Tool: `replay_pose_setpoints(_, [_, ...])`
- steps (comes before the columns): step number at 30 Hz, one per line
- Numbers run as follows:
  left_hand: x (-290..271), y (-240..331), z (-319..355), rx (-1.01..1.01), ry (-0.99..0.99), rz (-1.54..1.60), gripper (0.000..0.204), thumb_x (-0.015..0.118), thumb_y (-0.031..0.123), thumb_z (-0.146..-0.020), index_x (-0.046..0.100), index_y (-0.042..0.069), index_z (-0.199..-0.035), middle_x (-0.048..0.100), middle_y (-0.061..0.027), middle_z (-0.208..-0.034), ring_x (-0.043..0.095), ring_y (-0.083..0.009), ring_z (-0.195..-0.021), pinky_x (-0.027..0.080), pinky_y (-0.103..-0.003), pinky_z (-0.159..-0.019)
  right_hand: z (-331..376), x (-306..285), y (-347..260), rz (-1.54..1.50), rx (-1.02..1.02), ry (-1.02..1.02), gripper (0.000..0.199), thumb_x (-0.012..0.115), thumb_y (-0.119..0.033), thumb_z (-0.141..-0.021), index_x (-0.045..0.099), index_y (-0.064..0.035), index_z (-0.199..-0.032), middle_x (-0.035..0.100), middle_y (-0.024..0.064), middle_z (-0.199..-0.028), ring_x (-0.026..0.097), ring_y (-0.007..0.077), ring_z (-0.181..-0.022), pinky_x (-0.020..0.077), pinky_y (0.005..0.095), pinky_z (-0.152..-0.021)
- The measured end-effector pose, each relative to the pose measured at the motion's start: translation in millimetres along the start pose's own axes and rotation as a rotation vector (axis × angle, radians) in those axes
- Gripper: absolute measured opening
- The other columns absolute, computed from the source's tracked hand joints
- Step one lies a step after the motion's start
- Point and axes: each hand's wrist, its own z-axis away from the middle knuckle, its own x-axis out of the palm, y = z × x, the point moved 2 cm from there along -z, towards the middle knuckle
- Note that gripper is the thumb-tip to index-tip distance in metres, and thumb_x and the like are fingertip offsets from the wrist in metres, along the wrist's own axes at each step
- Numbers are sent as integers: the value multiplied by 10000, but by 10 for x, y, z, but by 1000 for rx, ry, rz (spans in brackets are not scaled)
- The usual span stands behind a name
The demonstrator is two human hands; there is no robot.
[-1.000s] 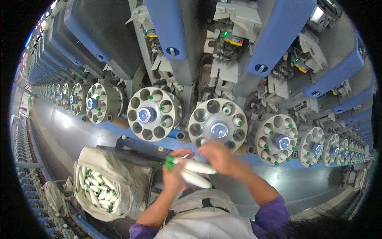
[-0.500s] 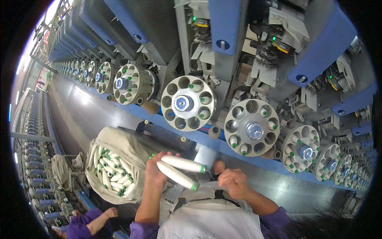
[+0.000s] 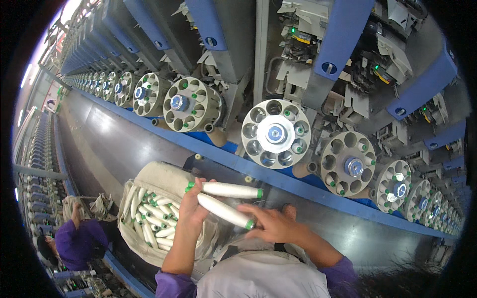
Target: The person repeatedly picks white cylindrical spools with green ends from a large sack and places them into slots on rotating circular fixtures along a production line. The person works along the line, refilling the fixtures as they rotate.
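While a far bobbin (image 3: 231, 189) and a near bobbin (image 3: 221, 208), both white with green ends, are pointing rightward in front of the wearer's body, the left hand (image 3: 193, 206) is gripping them together toward their left ends. The right hand (image 3: 276, 224) is hanging at the near bobbin's right end, its fingers partly bent and apart; whether they are pinching that tip or a thread, I cannot tell. Just left, a canvas bag (image 3: 164, 175) is standing open, holding a heap of similar bobbins (image 3: 155, 218). Farther off, a round magazine (image 3: 262, 133) is showing bobbins in its right-hand pockets only; the magazines to its left and right are carrying several each. Filling is looking only partial, with the two held bobbins and many bagged ones lying outside the magazines. Below these, a blue rail (image 3: 224, 159) is running across; at far left, a co-worker in purple (image 3: 82, 243) is bending. No lettering is showing legibly on bobbins or bag, and the blue hub (image 3: 276, 133) is bearing a mark too small to read.
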Motion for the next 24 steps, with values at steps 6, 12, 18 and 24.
replay_pose_setpoints(6, [4,85,-229,-231,-23,219,273,709,284,-974,623,29,-922,681,-208,-1003,653,-446,-1060,495,-722,-1015,-104,294,156,7,-66,68,150,586,-122,-1029,621,8,-1095,705,108,-770,708,245,-686,539,367,-622])
replay_pose_setpoints(12, [230,79,-166,-40,-84,202,322,643,305,-1014,597,-6,-941,657,-171,-898,672,-420,-977,499,-688,-1058,853,125,451,-271,-64,511,283,595,-289,-1050,673,-65,-894,694,61,-840,668,173,-736,528,348,-689])
replay_pose_setpoints(18, [684,-6,-17,126,-174,13,287,678,233,-974,658,-45,-1042,705,-189,-956,688,-424,-1001,508,-608,-1076,2154,-1395,1062,-138,359,1467,309,519,-336,-1105,594,-66,-1236,648,51,-1033,620,112,-903,519,270,-781])
replay_pose_setpoints(24, [1214,-462,-51,99,-336,-50,230,665,149,-811,682,-44,-935,705,-197,-967,671,-416,-1029,450,-576,-1128,688,-873,993,-220,238,343,351,593,-256,-1052,568,-57,-1341,653,78,-1128,628,197,-1037,515,380,-939])
